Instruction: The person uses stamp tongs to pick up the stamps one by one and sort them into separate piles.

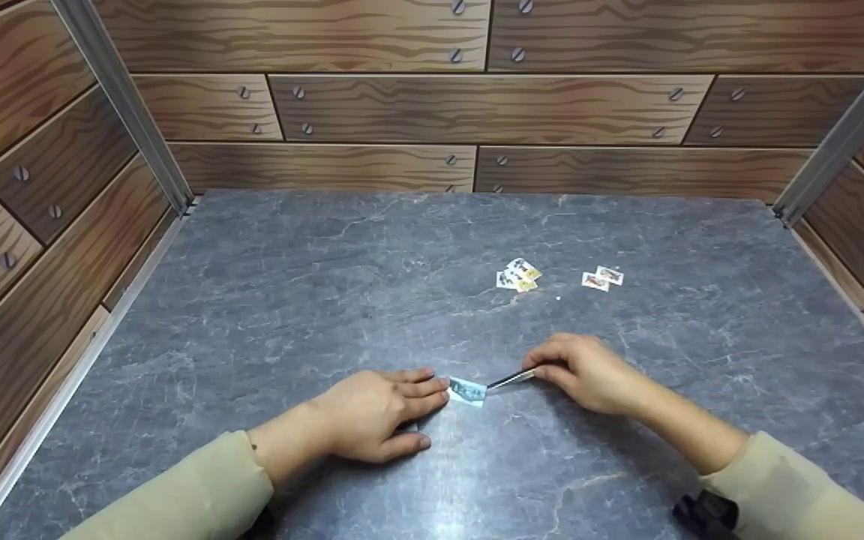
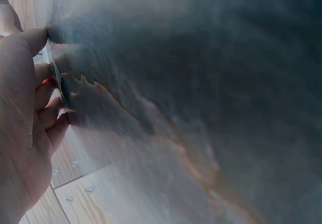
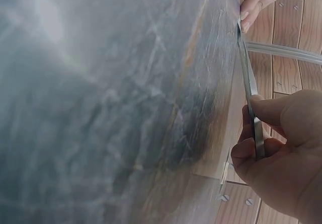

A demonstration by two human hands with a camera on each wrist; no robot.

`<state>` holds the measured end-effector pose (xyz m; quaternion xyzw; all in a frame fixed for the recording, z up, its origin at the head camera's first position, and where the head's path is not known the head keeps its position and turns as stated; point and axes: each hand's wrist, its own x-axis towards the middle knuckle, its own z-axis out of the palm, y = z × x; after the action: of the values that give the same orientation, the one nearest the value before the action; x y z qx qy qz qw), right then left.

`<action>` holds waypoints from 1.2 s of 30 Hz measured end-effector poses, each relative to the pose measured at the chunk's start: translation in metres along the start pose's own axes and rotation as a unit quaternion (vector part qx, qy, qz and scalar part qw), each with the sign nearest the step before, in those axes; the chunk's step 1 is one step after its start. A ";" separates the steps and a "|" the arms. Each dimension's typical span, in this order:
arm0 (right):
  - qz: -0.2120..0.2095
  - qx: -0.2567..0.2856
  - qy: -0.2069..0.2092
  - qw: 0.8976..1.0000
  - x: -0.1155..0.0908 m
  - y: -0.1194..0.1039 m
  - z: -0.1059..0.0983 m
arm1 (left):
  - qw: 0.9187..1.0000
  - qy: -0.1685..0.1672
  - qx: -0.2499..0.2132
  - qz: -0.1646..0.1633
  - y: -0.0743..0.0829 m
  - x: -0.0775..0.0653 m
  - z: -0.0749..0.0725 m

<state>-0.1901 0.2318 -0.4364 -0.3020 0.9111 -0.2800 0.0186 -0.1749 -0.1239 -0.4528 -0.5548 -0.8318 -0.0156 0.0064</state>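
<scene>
A small pale-blue printed piece, like a sticker or slip of paper, lies on the grey marbled table in the head view. My left hand rests palm down with its fingers extended, fingertips right at the piece's left edge. In the left wrist view, a thin sheet edge shows by the fingers. My right hand pinches a pair of metal tweezers between thumb and fingers. Their tips meet the right edge of the blue piece, low over the tabletop.
Farther back on the table lies an overlapping group of small white and yellow printed pieces. To its right are two overlapping pieces with reddish prints. A tiny white scrap lies before them. Wood-patterned walls enclose the table.
</scene>
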 end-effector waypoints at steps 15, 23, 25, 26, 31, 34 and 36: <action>-0.016 -0.011 0.014 1.000 0.003 0.002 0.003 | 1.000 -0.004 0.001 0.001 -0.001 0.000 -0.001; -0.017 -0.008 0.011 1.000 0.004 0.004 0.005 | 1.000 -0.006 0.000 -0.002 0.000 0.000 0.000; -0.017 -0.005 0.010 1.000 0.004 0.004 0.006 | 1.000 -0.003 0.001 0.000 0.000 0.000 0.000; -0.017 -0.003 0.010 1.000 0.004 0.004 0.006 | 1.000 -0.002 0.002 0.001 -0.001 0.000 0.000; -0.019 0.004 0.009 1.000 0.005 0.004 0.007 | 1.000 0.000 0.001 0.002 0.000 0.000 0.000; -0.019 0.005 0.011 1.000 0.005 0.004 0.008 | 1.000 -0.001 0.000 0.001 0.000 0.000 0.000; -0.019 0.006 0.011 1.000 0.005 0.004 0.009 | 1.000 -0.003 -0.001 0.001 0.000 -0.001 0.000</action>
<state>-0.1951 0.2274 -0.4452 -0.3159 0.9037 -0.2890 0.0054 -0.1749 -0.1248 -0.4528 -0.5555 -0.8314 -0.0149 0.0031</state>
